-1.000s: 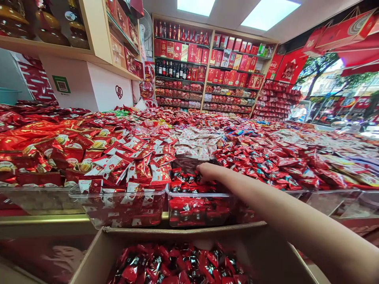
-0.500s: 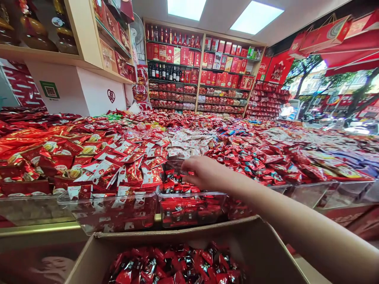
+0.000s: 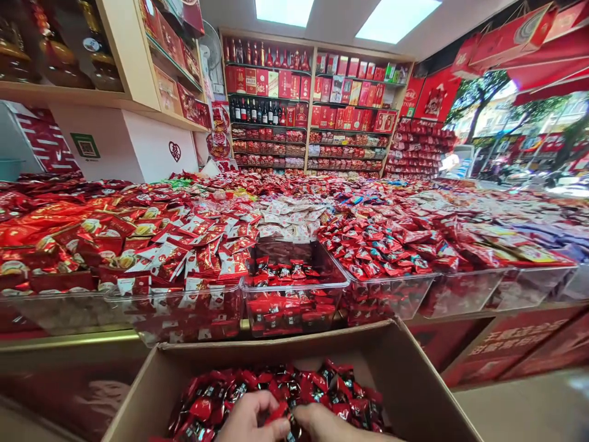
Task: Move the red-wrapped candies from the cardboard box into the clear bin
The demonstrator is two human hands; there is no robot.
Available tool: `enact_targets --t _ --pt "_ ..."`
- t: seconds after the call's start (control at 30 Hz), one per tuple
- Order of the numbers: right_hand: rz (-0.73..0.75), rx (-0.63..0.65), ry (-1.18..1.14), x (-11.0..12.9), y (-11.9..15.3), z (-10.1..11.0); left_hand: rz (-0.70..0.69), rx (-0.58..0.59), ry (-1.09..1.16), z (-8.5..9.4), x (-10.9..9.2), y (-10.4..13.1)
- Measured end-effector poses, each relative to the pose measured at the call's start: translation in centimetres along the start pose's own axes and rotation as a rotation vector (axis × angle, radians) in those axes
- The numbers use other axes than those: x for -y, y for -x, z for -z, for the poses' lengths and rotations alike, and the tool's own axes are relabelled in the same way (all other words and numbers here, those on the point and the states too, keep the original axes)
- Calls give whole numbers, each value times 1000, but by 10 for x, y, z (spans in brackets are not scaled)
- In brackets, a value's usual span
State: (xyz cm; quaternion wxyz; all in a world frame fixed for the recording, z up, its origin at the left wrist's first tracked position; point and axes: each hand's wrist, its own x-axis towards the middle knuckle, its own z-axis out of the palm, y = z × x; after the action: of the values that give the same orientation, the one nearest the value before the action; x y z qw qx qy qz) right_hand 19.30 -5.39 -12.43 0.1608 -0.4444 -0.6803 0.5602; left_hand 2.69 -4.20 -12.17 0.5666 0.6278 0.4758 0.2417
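Both hands are low in the cardboard box (image 3: 271, 347), among red-and-black wrapped candies (image 3: 211, 399). My left hand (image 3: 251, 420) has its thumb and fingers closed about a red wrapped candy (image 3: 277, 412). Close beside it, my right hand (image 3: 324, 423) has its fingers bent together on the wrapped candies, and its fingertips are partly hidden. Behind the box stands a clear plastic bin (image 3: 294, 286), partly filled with similar red-wrapped candies (image 3: 297, 269).
Other clear bins (image 3: 391, 285) line the counter front, heaped with red packets (image 3: 170, 255) and white packets (image 3: 294, 215). Shelves (image 3: 310, 92) of bottles and red boxes stand at the back. A white pillar (image 3: 156, 147) rises at left.
My right hand has left the clear bin and come down into the cardboard box. My left hand now shows there too. The bin's inside is uncovered, and the view has shifted slightly.
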Motion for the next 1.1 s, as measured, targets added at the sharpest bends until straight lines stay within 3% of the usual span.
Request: enact_targets --t 0.1,0.2,0.3,0.4,0.53,0.67,0.73,0.97,1.1 --pt "-51 91 -412 12 7 1 -1 -88 107 1 -9 1" --pt "-6 100 -570 19 12 4 45 -104 210 3 -20 7" --pt "24 23 -591 23 14 9 74 -91 317 5 -31 13" --pt "33 31 -612 26 16 11 107 -50 407 7 -38 16" --pt "4 20 -613 28 16 9 105 -30 437 6 -36 13" --pt "69 -188 -482 23 11 6 31 -85 317 4 -27 9" --pt "95 -232 -459 21 9 7 37 -87 298 4 -25 8" --pt "121 -229 -410 28 13 8 19 -49 352 1 -19 8" --pt "55 -134 -635 29 11 4 -3 -24 591 -1 -10 5"
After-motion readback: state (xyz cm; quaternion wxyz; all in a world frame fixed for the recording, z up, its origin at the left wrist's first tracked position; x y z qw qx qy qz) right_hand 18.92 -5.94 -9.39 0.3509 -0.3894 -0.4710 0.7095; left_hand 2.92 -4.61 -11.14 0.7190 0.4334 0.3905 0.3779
